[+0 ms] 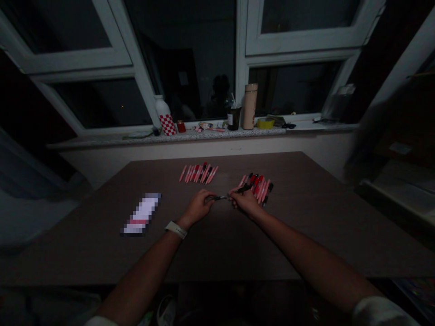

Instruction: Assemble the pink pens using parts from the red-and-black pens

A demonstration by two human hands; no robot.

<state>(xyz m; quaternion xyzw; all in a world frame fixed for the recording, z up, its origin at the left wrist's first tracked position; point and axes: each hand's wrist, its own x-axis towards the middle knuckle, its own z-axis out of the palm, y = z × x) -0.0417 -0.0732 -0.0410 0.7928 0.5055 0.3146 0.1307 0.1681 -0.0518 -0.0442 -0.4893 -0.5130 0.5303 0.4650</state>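
Note:
My left hand [197, 207], with a pale band on the wrist, pinches a thin dark pen [217, 198] with a light tip pointing right. My right hand [245, 200] is closed on a black marker-like stick [243, 188], its tip end close to the pen's light tip. Whether the two touch I cannot tell. Just behind my right hand lies a bunch of pink, red and black pens [261, 186]. Farther left, a second row of pink pens [197, 174], with some red and black among them, lies side by side on the brown table [190, 258].
At the left lies a phone [142, 215], its screen blurred out. Along the windowsill [132, 141] stand a white-and-red checked bottle [166, 117], a small red jar [181, 126], a dark cup [234, 118], a beige flask [250, 107] and a yellow tape roll [265, 123].

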